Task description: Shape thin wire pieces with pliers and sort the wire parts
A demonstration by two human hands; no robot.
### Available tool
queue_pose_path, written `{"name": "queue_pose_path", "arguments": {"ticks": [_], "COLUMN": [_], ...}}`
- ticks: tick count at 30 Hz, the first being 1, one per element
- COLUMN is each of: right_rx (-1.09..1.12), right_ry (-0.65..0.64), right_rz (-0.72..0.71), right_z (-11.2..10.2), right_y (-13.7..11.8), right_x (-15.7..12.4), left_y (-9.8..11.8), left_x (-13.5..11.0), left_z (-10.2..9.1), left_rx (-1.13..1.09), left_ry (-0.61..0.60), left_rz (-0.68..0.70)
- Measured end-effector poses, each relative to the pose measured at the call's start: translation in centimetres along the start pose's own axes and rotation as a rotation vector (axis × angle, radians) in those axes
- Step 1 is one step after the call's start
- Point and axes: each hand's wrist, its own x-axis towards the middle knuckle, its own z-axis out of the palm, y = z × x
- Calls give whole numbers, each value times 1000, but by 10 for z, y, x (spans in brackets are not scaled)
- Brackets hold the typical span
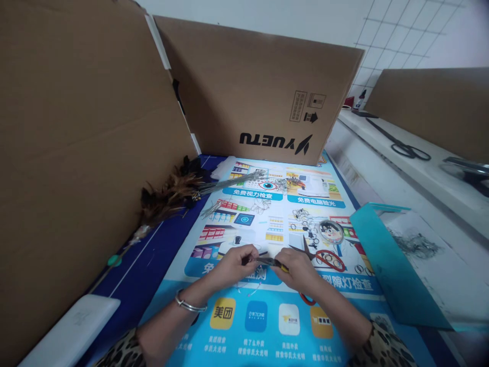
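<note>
1. Near 6 o'clock on the worktop (148,265): left hand (233,266), fingertips pressed together, pinching a small dark piece (252,261) too tiny to identify.
2. Just at 3 o'clock of that: right hand (300,270), closed around yellow-handled pliers (272,262), nose pointing toward 9 o'clock and meeting the small dark piece.
3. Partly under the right hand, toward 2 o'clock: red-handled scissors (331,261), flat on the printed poster (267,316).
4. On the left wrist: silver bangle (190,305).
5. At 10 o'clock of the hands: brown feathers (171,196), touching a bundle of thin metal wires (229,184).
6. At 12 o'clock: upright cardboard box (260,92), lettering upside down.
7. At 3 o'clock: tilted teal tray (385,255).
</note>
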Motion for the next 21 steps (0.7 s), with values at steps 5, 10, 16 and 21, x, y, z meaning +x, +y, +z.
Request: {"name": "queue_pose_path", "arguments": {"ticks": [5, 10, 16, 21], "right_rx": [50, 8, -40, -87], "right_ry": [28, 11, -21, -102], "right_rz": [69, 81, 88, 116], "right_z": [-1, -2, -4, -7], "right_y": [-2, -4, -5, -7], "right_x": [-1, -2, -2, -3], "left_y": [-3, -2, -3, -4], "left_x": [1, 0, -1, -1], "left_z": [0, 0, 3, 4], "left_rx": [44, 170, 394, 411], "left_ry": [134, 182, 218, 204], "left_rz": [3, 39, 94, 118]}}
